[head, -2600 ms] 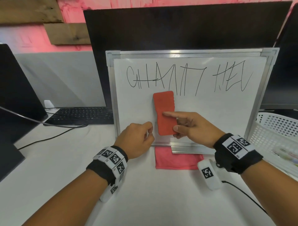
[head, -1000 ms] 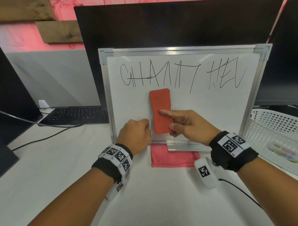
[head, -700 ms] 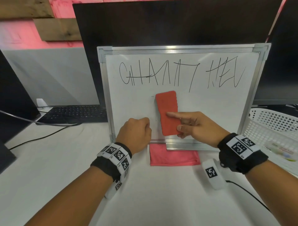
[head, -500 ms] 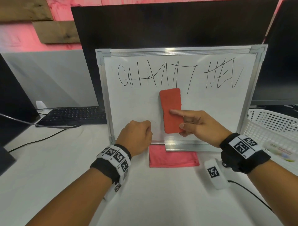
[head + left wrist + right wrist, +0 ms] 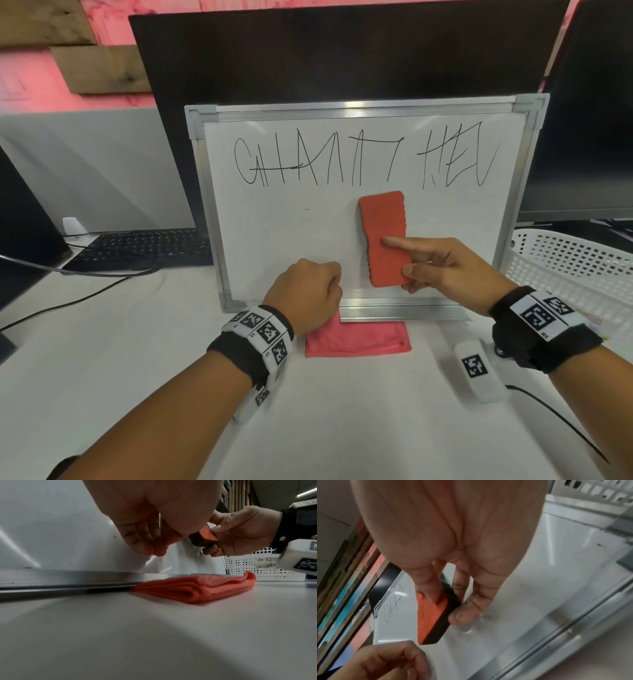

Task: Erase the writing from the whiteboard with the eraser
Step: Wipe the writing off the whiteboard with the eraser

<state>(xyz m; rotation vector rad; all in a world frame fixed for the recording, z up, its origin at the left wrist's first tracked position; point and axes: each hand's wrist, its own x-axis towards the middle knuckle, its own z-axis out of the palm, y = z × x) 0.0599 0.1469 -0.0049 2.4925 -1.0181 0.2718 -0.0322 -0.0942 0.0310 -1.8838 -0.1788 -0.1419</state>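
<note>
The whiteboard [image 5: 274, 240] is the biggest thing here. It stands up on the desk and leans back on a black screen [image 5: 342, 51]. A long line of black writing [image 5: 363, 164] runs across the top part of the whiteboard, and none of it looks rubbed out yet.

To the right of the whiteboard is a white basket [image 5: 575, 260]. Under the whiteboard's bottom edge lies a folded red cloth [image 5: 356, 337], partly tucked below it.

The eraser [image 5: 383, 236] sits against the lower middle of the whiteboard, just under the writing. It has an orange back and a dark rubbing side. The right hand [image 5: 448, 270] pinches its bottom end, with the pointer finger flat on the orange back and the thumb on the edge. The left hand [image 5: 305, 294] is curled in a loose fist at the bottom of the whiteboard, just left of the eraser. It holds nothing. I cannot tell if it really presses on the whiteboard.

What could go wrong? The whiteboard only leans, so a hard push up high might make it slide or tip if the left hand does not hold it firm. The grip is low on the eraser, so the top end might lift off and skip some lines. The eraser could also twist out of the fingers.
</note>
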